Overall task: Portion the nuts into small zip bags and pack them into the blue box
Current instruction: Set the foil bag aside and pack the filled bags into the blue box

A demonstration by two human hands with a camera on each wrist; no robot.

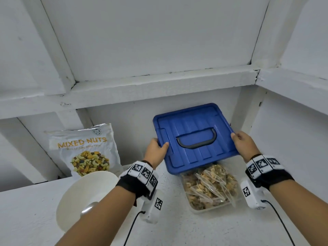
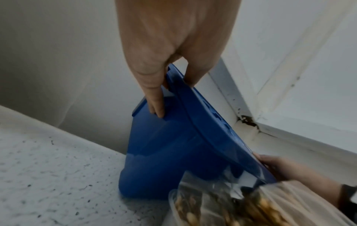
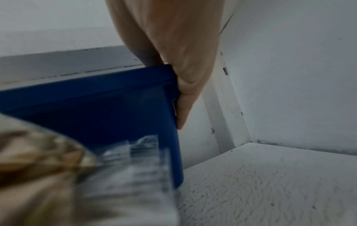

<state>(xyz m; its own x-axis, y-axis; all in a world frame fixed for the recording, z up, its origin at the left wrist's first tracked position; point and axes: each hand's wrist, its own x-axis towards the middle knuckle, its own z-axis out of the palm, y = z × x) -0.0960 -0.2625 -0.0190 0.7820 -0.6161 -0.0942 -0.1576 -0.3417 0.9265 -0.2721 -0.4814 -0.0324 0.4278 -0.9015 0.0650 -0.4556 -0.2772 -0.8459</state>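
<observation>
Now both hands, left hand and right hand, grip the stiff, light blue lid by opposite edges; keep your fingers curled there.

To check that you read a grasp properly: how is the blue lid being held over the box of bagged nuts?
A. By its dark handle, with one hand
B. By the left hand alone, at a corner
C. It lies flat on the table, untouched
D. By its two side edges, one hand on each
D: the left hand and the right hand each grip an opposite edge of the blue lid, its dark handle untouched.
</observation>
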